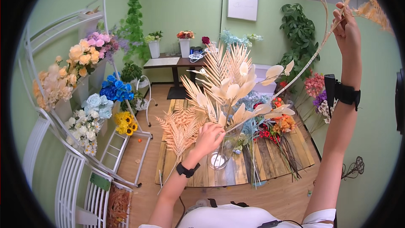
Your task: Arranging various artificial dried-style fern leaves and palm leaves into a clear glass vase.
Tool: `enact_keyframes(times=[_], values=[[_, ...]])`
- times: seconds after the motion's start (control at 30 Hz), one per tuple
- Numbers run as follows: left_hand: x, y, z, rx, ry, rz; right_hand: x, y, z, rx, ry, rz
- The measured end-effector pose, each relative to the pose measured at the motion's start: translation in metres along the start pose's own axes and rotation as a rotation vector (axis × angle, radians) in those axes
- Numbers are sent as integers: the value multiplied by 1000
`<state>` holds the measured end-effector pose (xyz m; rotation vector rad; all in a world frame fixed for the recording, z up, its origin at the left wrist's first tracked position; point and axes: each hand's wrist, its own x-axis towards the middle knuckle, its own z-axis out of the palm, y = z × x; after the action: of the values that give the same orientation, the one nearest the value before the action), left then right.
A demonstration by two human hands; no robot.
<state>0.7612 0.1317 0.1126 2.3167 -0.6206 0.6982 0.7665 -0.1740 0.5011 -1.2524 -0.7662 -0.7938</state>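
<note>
My right hand (346,28), raised high at the upper right, grips a long pale artificial branch (303,69) with peach fern-like leaves at its top. The stem slants down to the left, to a clear glass vase (218,155) on the wooden table. At the vase mouth, my left hand (208,137) has its thumb and fingers closed around the lower end of that stem; its grip is partly hidden. Cream palm fronds (224,63) and pale rounded leaves (232,90) rise from the vase. A bunch of peach fern stems (182,129) lies on the table left of it.
Blue, orange and red artificial flowers (283,123) lie on the right of the plank table (229,177). A white metal rack (104,15) holds flower buckets at left. A dark table (180,63) with potted flowers stands behind; pink flowers (314,84) are at right.
</note>
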Motion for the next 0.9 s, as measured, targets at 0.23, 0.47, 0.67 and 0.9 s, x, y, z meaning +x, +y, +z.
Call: enact_keyframes(times=[0.23, 0.47, 0.67, 0.9], values=[[3, -20, 7, 178, -24, 50, -10, 40, 17, -51, -13, 43], [-1, -37, 23, -32, 19, 19, -66, 109, 60, -113, -90, 215], [5, -40, 23, -159, 120, -26, -139, 162, 82, -66, -253, 440], [14, -44, 27, -286, 120, -144, -185, 192, 69, -106, -288, 672]])
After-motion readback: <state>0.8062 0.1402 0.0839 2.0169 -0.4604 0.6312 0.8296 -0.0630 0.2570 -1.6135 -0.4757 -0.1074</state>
